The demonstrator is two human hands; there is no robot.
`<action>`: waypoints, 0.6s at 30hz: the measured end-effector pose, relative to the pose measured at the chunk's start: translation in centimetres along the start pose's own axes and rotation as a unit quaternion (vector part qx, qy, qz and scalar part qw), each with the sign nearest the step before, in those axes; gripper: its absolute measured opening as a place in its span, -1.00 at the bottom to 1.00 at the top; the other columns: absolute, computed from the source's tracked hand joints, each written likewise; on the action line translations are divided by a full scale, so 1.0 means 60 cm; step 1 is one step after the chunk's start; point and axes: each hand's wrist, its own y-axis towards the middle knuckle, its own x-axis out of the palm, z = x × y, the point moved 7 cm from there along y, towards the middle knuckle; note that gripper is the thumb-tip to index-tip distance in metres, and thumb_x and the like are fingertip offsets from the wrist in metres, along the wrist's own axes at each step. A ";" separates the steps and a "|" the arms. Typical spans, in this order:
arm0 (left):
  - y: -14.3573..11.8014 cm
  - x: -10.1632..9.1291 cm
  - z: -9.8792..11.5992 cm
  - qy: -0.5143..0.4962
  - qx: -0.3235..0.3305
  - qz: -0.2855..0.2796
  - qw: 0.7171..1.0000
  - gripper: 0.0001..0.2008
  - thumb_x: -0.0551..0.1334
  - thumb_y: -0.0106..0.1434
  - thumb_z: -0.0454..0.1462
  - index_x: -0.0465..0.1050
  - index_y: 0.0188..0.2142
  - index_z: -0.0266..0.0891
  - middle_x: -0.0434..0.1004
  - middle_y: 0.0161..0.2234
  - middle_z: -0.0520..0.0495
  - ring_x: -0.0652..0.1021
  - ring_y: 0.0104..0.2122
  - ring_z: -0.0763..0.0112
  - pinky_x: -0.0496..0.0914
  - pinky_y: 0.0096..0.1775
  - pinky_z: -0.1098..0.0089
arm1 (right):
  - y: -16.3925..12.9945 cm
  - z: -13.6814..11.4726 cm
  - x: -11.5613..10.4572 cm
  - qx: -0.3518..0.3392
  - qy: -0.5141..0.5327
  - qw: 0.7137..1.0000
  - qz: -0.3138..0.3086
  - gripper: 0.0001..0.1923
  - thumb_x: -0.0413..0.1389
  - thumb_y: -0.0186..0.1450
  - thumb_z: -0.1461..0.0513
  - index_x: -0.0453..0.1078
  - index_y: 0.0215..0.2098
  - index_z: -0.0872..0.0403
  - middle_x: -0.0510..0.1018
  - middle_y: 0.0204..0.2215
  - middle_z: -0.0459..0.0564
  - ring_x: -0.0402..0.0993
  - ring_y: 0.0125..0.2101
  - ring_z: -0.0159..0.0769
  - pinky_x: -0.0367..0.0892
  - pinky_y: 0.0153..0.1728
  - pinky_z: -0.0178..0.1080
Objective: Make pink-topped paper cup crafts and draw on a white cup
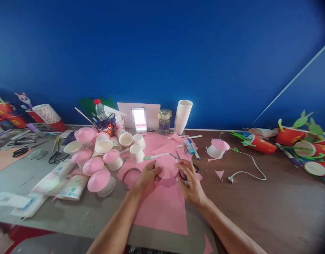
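Holding a round pink paper piece [166, 167] just above the big pink sheet [162, 208] at the table's near middle, your left hand [148, 175] pinches its left edge while your right hand [190, 181] closes around black-handled scissors [184, 169] whose blades meet the paper's right edge. Just behind the piece lie a green marker [156, 156] and blue glue sticks [191, 147]; to the left sits a cluster of white paper cups [102, 151], several capped with pink cones, and farther back a tall stack of cups [182, 115] stands against the blue wall [162, 53].
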 end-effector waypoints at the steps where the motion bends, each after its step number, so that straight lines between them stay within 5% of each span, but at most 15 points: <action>1: 0.000 -0.002 0.004 0.027 0.020 0.007 0.999 -0.75 0.40 -0.02 -0.20 0.42 -0.40 -0.27 0.28 -0.62 0.14 0.23 -0.68 0.64 0.18 -0.58 0.52 | 0.002 0.009 -0.007 0.021 0.014 0.999 0.021 -0.62 -0.03 0.23 0.35 0.36 -0.01 0.02 0.40 -0.08 0.11 0.41 -0.07 -0.18 0.40 -0.12 -0.13; 4: -0.002 -0.008 0.017 0.124 0.086 0.022 0.988 -0.55 0.35 0.03 -0.26 0.39 -0.05 -0.20 0.27 -0.60 0.17 0.23 -0.64 0.57 0.12 -0.56 0.52 | 0.006 0.032 -0.029 0.057 0.002 0.995 0.077 -0.74 -0.04 0.30 0.30 0.42 -0.12 0.04 0.48 -0.21 0.08 0.43 -0.16 -0.19 0.38 -0.13 -0.14; 11: -0.008 -0.022 0.035 0.318 0.189 0.060 0.927 -0.55 0.28 0.06 -0.30 0.41 -0.01 -0.17 0.19 -0.59 0.16 0.20 -0.60 0.48 0.08 -0.48 0.45 | 0.011 0.065 -0.034 0.110 -0.104 0.986 0.065 -0.73 -0.06 0.31 0.24 0.48 -0.22 0.07 0.59 -0.34 0.06 0.43 -0.28 -0.16 0.29 -0.17 -0.09; 18: -0.003 -0.030 0.033 0.431 0.238 0.074 0.867 -0.58 0.21 0.11 -0.30 0.41 0.01 -0.14 0.47 -0.44 -0.07 0.41 -0.45 0.26 0.27 -0.31 0.32 | 0.013 0.057 -0.030 0.109 -0.113 0.986 0.050 -0.73 -0.05 0.31 0.23 0.49 -0.23 0.06 0.59 -0.32 0.06 0.46 -0.29 -0.17 0.32 -0.22 -0.14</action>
